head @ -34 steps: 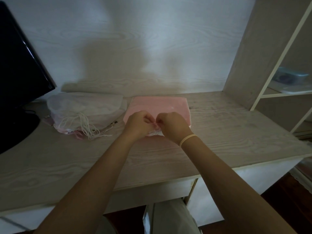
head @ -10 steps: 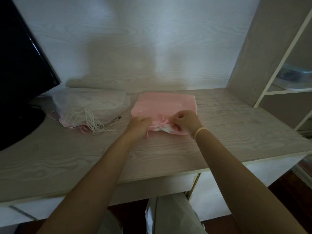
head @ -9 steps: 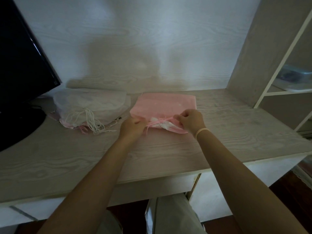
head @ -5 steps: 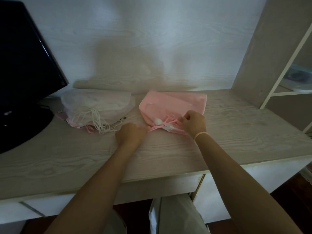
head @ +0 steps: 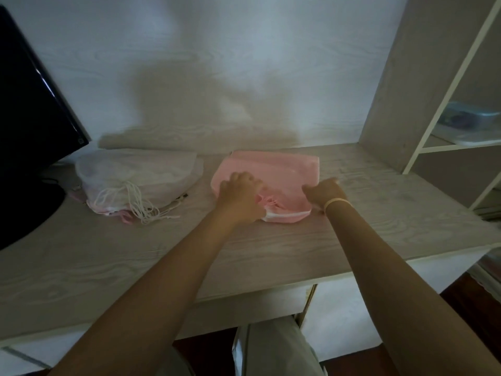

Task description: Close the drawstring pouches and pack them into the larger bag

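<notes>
We seem to be at a home desk (head: 271, 248): pale wood-grain top, a dark monitor (head: 29, 126) far left of our left hand (head: 240, 196), open shelving (head: 444, 147) beyond our right hand (head: 324, 192).

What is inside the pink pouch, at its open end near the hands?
At the mouth of the pink pouch, between the left hand and right hand, something white shows. The pink fabric covers the rest, so what it is cannot be told.
</notes>
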### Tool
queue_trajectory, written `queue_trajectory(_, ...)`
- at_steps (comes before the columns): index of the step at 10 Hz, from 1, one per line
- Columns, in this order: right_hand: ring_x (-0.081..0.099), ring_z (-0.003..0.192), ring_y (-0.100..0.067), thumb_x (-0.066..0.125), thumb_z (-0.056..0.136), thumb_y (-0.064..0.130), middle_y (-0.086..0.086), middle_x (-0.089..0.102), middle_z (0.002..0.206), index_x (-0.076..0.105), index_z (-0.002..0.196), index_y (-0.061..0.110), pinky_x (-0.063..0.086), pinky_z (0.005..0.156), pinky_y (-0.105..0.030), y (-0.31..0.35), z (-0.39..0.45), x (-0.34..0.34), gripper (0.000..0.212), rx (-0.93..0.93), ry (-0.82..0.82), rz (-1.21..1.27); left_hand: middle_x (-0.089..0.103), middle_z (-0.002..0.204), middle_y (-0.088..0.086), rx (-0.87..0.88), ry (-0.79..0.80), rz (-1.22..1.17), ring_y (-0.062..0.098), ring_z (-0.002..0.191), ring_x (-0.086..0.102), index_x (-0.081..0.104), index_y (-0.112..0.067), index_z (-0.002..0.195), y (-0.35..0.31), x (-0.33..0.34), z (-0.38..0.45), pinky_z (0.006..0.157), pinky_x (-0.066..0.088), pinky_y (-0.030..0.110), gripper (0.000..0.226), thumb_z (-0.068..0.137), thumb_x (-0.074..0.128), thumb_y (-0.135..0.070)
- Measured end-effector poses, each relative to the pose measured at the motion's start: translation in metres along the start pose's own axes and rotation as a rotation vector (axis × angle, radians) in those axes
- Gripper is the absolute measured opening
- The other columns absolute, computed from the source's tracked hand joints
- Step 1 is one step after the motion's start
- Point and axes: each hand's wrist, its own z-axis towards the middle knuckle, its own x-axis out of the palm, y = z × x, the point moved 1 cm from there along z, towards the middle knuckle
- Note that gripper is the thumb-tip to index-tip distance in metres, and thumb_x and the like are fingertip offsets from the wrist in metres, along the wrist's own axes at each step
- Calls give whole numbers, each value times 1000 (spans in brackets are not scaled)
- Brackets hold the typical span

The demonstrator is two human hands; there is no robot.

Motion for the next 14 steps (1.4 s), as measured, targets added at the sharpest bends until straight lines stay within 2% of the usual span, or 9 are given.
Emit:
queue_trajectory(1,60,67,-28,62,87,18,-17,62,82,59,98,-6,55,68,-38,3,4,-2,26,39,208,92,52,122,6,68,186,-2,30,117,47,61,-32,125,-10,8,7,86,37,38,52,76,67,-47)
queue_trajectory(2,60,59,-26,63,80,-1,-15,60,67,59,68,0,58,68,-39,33,7,-12,12,-29,211,209,59,115,2,45,213,-105,27,104,58,61,-29,119,-3,6,6,83,48,37,62,67,73,-60)
queue_trajectory(3,61,49,-20,62,83,2,-11,60,61,69,82,-4,58,52,-31,89,-4,-18,9,-254,35,427,64,112,-3,-32,53,-314,21,93,62,58,-25,126,15,-5,-2,77,48,30,55,76,76,-40)
queue_trajectory(5,64,91,-21,63,89,24,-6,61,108,53,123,20,56,80,-34,193,-66,18,36,-720,187,687,69,82,-1,-582,-463,-981,15,70,62,65,-19,88,87,-22,-21,58,44,24,17,81,72,-32)
queue_trajectory(6,56,104,-19,60,91,24,-2,56,118,51,129,20,47,91,-31,204,-82,47,40,-802,164,413,69,77,4,-714,-623,-1206,23,71,65,61,-13,80,123,-23,-32,64,52,32,24,83,70,-34)
queue_trajectory(8,53,103,-27,51,94,35,-10,49,135,34,144,31,51,80,-36,196,-100,95,52,-685,486,77,66,95,6,-993,-965,-1403,26,86,64,57,-9,100,151,-34,-51,80,53,38,25,94,60,-33)
queue_trajectory(9,53,113,-30,63,86,38,-3,41,139,24,147,36,58,78,-41,187,-101,110,72,-646,650,48,64,96,6,-1076,-849,-1305,27,88,61,60,-7,104,154,-30,-57,84,51,37,33,92,60,-38)
queue_trajectory(11,55,111,-34,70,85,22,-19,41,140,31,146,24,55,85,-42,179,-89,126,72,-684,406,71,68,107,6,-1046,-685,-1263,28,93,66,57,-5,110,151,-26,-63,81,54,36,43,85,67,-38)
queue_trajectory(14,55,108,-29,65,87,16,-17,46,135,40,141,20,54,89,-45,159,-91,106,59,-663,354,180,46,56,4,-960,-233,-1305,19,44,41,51,-13,66,117,-22,-72,44,33,24,27,89,53,-26)
